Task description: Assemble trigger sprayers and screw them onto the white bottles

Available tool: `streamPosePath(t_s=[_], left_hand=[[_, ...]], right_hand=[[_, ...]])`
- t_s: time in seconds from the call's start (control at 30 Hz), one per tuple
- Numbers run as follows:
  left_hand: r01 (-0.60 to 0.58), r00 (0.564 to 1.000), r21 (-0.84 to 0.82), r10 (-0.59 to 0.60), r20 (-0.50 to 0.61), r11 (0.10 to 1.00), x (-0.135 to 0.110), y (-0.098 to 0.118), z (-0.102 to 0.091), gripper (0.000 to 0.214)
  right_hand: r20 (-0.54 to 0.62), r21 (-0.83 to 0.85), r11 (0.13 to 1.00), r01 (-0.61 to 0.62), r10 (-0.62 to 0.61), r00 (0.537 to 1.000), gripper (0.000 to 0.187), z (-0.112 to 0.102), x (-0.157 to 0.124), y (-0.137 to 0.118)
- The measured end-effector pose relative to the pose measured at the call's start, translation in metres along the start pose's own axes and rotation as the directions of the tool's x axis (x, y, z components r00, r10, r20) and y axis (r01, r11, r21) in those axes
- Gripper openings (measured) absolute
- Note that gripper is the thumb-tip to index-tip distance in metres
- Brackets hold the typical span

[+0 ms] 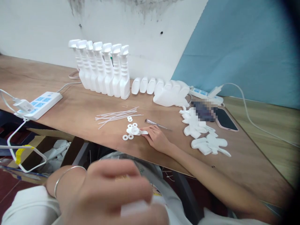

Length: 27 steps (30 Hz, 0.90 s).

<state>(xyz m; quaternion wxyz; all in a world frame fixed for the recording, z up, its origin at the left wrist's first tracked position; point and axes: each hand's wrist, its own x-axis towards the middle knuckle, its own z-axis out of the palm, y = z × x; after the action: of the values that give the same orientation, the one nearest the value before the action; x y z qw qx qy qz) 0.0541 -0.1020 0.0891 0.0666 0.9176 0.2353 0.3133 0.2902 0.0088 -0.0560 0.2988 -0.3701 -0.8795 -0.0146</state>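
My right hand rests on the table with its fingertips closed on the tail of a small white plastic sprayer part with a round end. Flat white washers lie around that part. Just beyond my right hand is a screwdriver, and thin white tubes are spread in a loose bundle farther back. Large and blurred in the foreground, my left hand is raised close to the camera, fingers curled. A whitish patch shows between its fingers, too smeared to name.
Several white spray bottles stand in a row by the wall. Right of them are white plastic shells, sprayer pieces and a phone. Power strips with cables lie left and back right. An open cardboard box sits below the table's edge.
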Motion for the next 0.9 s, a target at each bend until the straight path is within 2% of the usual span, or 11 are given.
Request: streamPosePath(t_s=[0.07, 0.17, 0.23, 0.33, 0.4, 0.47, 0.57, 0.67, 0.9], left_hand=[[0.021, 0.997, 0.012, -0.02, -0.077, 1.0, 0.025, -0.018, 0.013, 0.02], [0.187, 0.98, 0.11, -0.178, -0.087, 0.976, 0.046, -0.065, 0.038, 0.014], [0.252, 0.968, 0.113, -0.253, -0.01, 0.961, 0.044, -0.095, 0.055, 0.018], [0.307, 0.948, -0.052, -0.301, 0.1, 0.95, 0.027, -0.12, 0.082, 0.026], [0.368, 0.928, -0.134, -0.355, 0.11, 0.92, 0.016, -0.124, 0.098, 0.026], [0.392, 0.92, -0.16, -0.389, 0.054, 0.906, 0.008, -0.123, 0.111, 0.019], [0.301, 0.949, -0.106, -0.308, -0.062, 0.948, 0.003, -0.121, 0.124, 0.012], [0.202, 0.974, -0.019, -0.203, -0.105, 0.979, 0.002, -0.122, 0.129, 0.012], [0.149, 0.974, 0.073, -0.134, -0.182, 0.986, 0.0, -0.126, 0.134, 0.015]], right_hand=[[0.011, -0.003, 1.0, -0.031, 0.031, 0.999, 0.025, 0.0, 0.0, 0.0], [0.033, -0.028, 0.999, -0.036, 0.037, 0.999, 0.031, 0.0, -0.002, 0.001], [0.055, -0.062, 0.998, 0.001, 0.002, 0.998, 0.035, -0.001, -0.002, 0.001], [0.06, -0.088, 0.995, 0.048, -0.043, 0.997, 0.036, -0.003, -0.001, 0.001], [0.043, -0.073, 0.996, 0.057, -0.054, 0.998, 0.03, -0.004, 0.0, -0.001], [0.029, -0.048, 0.997, 0.067, -0.066, 0.997, 0.025, -0.006, 0.001, -0.003], [0.012, -0.01, 0.997, 0.082, -0.082, 0.997, 0.021, -0.007, 0.001, -0.005], [-0.004, 0.023, 0.997, 0.073, -0.073, 0.997, 0.021, -0.006, -0.001, -0.006], [-0.024, 0.071, 0.997, 0.043, -0.042, 0.999, 0.021, -0.003, 0.002, -0.008]])
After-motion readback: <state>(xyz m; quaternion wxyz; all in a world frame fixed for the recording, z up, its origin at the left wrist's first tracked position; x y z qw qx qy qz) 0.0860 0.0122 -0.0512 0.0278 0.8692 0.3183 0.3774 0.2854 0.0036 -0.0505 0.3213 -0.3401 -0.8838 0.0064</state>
